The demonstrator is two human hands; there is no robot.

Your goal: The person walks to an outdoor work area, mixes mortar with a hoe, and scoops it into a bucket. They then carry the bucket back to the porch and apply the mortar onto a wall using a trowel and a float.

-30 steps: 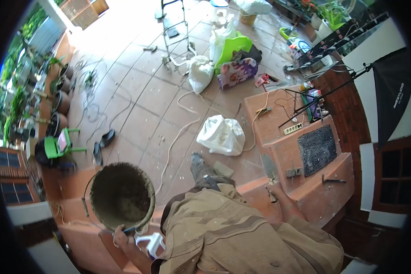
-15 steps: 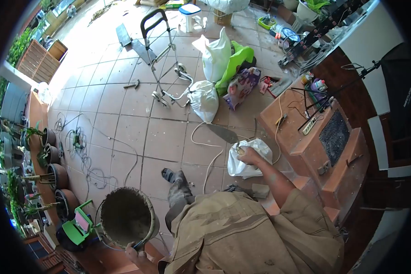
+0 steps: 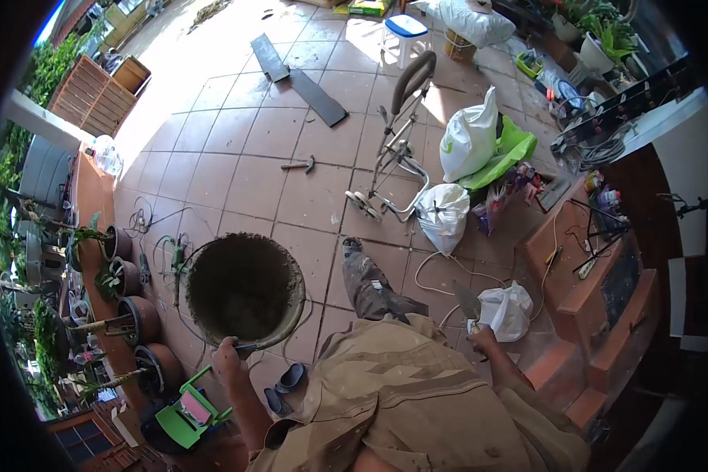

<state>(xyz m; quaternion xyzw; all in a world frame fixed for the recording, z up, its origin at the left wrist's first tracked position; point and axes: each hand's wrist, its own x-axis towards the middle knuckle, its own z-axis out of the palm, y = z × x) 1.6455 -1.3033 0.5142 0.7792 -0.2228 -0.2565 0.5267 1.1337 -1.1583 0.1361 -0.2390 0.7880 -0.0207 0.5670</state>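
Note:
My left hand [image 3: 228,358] grips the rim or handle of a bucket [image 3: 293,311], which is tilted so that its mouth faces me. Grey cement-like residue coats the bucket's inside wall. In my right hand [image 3: 482,340] is the handle of a trowel [image 3: 467,300], its blade pointing forward and away from me. Just right of the trowel, a white plastic bag [image 3: 505,311] stands on the tiles near the step. My fingers are closed around both things.
A folding trolley [image 3: 389,149] stands ahead, beside white sacks [image 3: 468,145]. A hammer [image 3: 299,164] and dark boards [image 3: 316,97] lie on the tiles. Potted plants [image 3: 138,318] and a green chair [image 3: 193,413] line the left; tiled steps [image 3: 562,358] rise at right. Cords cross the floor.
My view has shifted and I have stepped forward. The bucket is raised and nearer the centre. The trowel has swung from pointing left to pointing forward, away from over the white bag.

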